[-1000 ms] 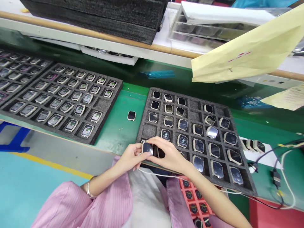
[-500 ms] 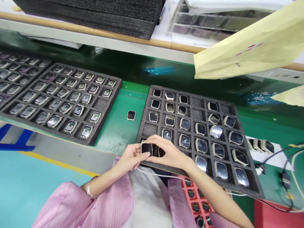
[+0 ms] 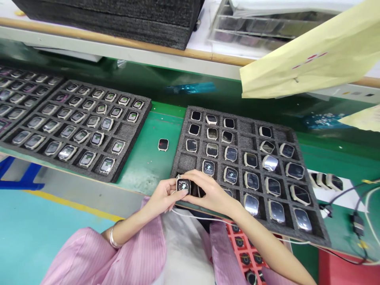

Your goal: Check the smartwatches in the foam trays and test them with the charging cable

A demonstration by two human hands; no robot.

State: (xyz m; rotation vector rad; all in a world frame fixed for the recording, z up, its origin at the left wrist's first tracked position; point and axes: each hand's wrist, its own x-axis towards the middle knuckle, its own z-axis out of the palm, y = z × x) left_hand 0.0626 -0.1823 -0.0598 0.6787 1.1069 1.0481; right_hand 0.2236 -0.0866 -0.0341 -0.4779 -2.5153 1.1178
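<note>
Between both hands is a smartwatch case (image 3: pixel 183 186) without a strap, its screen lit with white marks. My left hand (image 3: pixel 164 196) grips it from the left, thumb across the lower screen. My right hand (image 3: pixel 209 192) curves around its right side, fingers closed at the edge; where exactly they touch is partly hidden. The watch is held over the front left corner of a dark foam tray (image 3: pixel 187 161) with many watch cases in its pockets. Another watch case (image 3: pixel 163 145) lies alone on the green bench, left of that tray.
A second foam tray (image 3: pixel 124 128) full of watches stands at the left. Three watches (image 3: pixel 326 181) lean together on white paper at the right, near black cables (image 3: pixel 358 225). A red tray (image 3: pixel 242 241) sits below the bench edge. Yellow paper (image 3: pixel 297 59) hangs from the shelf.
The screen of the watch in my hands was dark and now shows a lit display. Both hands stay in nearly the same place.
</note>
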